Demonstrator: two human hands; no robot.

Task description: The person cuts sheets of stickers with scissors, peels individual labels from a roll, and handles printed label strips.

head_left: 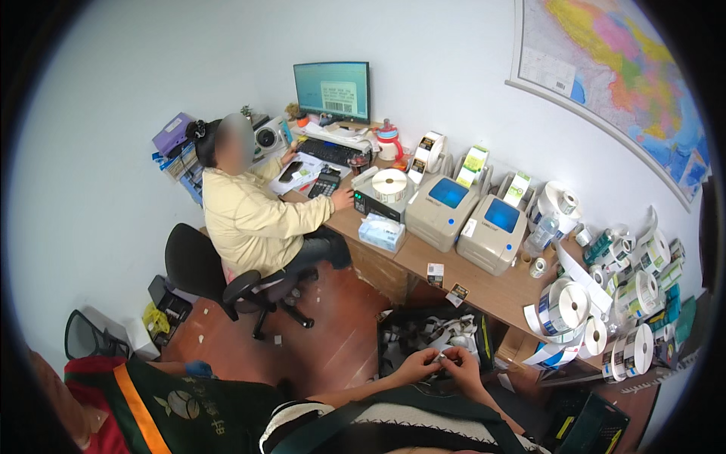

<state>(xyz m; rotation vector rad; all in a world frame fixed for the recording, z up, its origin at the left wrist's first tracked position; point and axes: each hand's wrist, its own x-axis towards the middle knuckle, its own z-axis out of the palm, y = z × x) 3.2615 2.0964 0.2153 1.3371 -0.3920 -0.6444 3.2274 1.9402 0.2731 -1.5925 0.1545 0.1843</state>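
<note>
Both my hands are together in front of my body, over the near edge of a dark bin filled with crumpled label strips. My left hand and my right hand meet at the fingertips, both closed in a pinch. Between them sits a small whitish piece, too small to name. Beyond the bin, two beige label printers stand on the wooden desk. Printed labels hang at the desk's front edge.
A seated person in a cream jacket works by the monitor. Close on my left stands a co-worker in a dark green apron, with a blue-gloved hand. Many label rolls crowd the desk's right end. A crate lies at lower right.
</note>
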